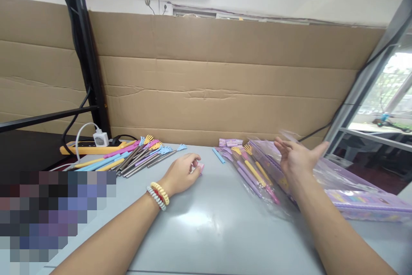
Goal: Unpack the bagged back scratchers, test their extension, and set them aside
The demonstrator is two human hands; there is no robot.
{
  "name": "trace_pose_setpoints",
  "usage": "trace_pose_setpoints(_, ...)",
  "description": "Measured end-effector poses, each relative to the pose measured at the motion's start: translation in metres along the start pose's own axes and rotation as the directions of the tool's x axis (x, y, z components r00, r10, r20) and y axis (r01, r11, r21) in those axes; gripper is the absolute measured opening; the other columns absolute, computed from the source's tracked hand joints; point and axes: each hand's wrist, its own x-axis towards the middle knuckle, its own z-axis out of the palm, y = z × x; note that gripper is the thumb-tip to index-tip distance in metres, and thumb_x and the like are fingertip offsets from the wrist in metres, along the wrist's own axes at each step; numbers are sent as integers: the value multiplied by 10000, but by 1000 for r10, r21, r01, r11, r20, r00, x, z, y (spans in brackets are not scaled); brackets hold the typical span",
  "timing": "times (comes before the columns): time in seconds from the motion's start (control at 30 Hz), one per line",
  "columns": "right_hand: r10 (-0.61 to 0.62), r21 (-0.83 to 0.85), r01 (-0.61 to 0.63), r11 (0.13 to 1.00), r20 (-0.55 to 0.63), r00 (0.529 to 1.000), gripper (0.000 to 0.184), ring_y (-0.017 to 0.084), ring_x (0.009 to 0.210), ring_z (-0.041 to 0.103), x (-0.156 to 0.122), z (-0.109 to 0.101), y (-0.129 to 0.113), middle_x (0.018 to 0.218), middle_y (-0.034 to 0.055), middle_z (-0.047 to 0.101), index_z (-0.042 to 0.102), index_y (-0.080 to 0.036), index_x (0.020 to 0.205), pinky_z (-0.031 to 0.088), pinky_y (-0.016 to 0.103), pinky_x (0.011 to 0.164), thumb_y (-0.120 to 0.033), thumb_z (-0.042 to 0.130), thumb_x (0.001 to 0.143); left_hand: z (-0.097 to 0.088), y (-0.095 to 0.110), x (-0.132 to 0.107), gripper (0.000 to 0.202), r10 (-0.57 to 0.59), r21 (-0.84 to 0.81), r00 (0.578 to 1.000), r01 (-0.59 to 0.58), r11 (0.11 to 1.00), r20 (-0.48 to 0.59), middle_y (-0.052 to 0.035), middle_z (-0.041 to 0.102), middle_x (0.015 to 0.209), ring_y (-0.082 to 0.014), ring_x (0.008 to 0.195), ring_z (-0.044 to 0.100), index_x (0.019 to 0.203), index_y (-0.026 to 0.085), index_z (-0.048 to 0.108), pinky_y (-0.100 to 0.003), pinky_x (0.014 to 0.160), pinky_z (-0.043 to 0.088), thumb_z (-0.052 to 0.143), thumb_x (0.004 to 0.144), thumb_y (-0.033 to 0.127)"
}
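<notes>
My left hand (184, 173) rests on the grey table with its fingers curled round a small pink-and-white piece (201, 167), mostly hidden, its kind unclear. Over the purple boxes at the right, my right hand (298, 159) is raised with its fingers stretched and thumb out, holding nothing I can see. Back scratchers (252, 167) with yellow, purple and pink parts lie between my hands, partly on clear plastic. Left of my left hand is a pile of back scratchers (138, 157) with small hand-shaped heads and metal rods.
Small pink-purple packets (230, 142) and a short blue stick (219, 155) lie near the cardboard wall (219, 82). A flat purple box (370, 202) lies at the right under clear plastic. An orange power strip (83, 149) with a white plug stands by the black post (85, 52).
</notes>
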Motion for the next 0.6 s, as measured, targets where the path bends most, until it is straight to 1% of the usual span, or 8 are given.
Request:
trace_pose_setpoints(0.1,152,135,-152,979,6,988,1065,90,704,631,-8,4,-3,929,20,548,-207,-270,1376,510,141,515,24,503,638,0,-1,1,212,2,16,1000,-2,1000,-17,-34,619,854,-153,713,547,969,174,542,-289,677,421,443,822,290)
trace_pose_setpoints(0.17,170,150,-172,974,27,985,1075,75,632,613,-10,6,-4,949,28,562,-189,-277,1385,480,118,445,43,495,620,0,-1,0,204,-3,22,1000,3,1000,-19,-31,617,850,-150,698,544,956,176,545,-289,669,424,448,818,290)
trace_pose_setpoints(0.23,162,172,-166,971,34,986,1091,60,617,602,-11,5,-4,1062,54,548,-185,-306,1383,466,111,419,56,489,606,0,-1,0,201,-6,26,1000,6,1000,-13,-31,618,847,-148,690,544,946,177,548,-290,664,426,444,819,294)
trace_pose_setpoints(0.3,140,210,-141,968,22,990,1117,57,688,615,-10,3,-4,1267,83,432,-172,-362,1373,473,113,429,64,493,584,0,-1,0,200,-1,38,1000,2,999,-9,-32,623,845,-152,710,549,941,178,552,-292,674,428,440,821,293)
trace_pose_setpoints(0.37,115,249,-115,962,12,993,1127,72,804,621,-9,1,-5,1416,95,236,-146,-394,1369,496,128,465,57,512,573,0,0,0,195,-1,59,1000,2,998,-14,-34,628,847,-158,739,557,935,175,556,-296,700,428,446,816,283)
trace_pose_setpoints(0.47,92,280,-98,955,34,995,1110,97,912,601,-11,0,-6,1465,118,88,-117,-375,1381,520,160,530,17,551,587,0,1,1,180,-9,89,1000,11,996,-21,-34,631,847,-157,745,563,918,172,561,-305,734,427,460,803,266)
trace_pose_setpoints(0.53,82,239,-97,966,71,994,1112,103,885,606,-14,1,-7,1443,132,167,-123,-367,1387,496,153,496,-20,577,595,0,1,1,175,-10,100,1000,12,995,-18,-34,631,850,-156,750,567,913,173,563,-307,748,426,459,802,259)
trace_pose_setpoints(0.6,81,145,-99,984,124,989,1120,101,749,618,-18,3,-7,1326,138,386,-140,-336,1394,429,142,412,-67,607,604,0,1,1,174,-10,107,1000,11,994,-11,-36,632,859,-160,770,571,909,176,565,-307,756,425,456,804,260)
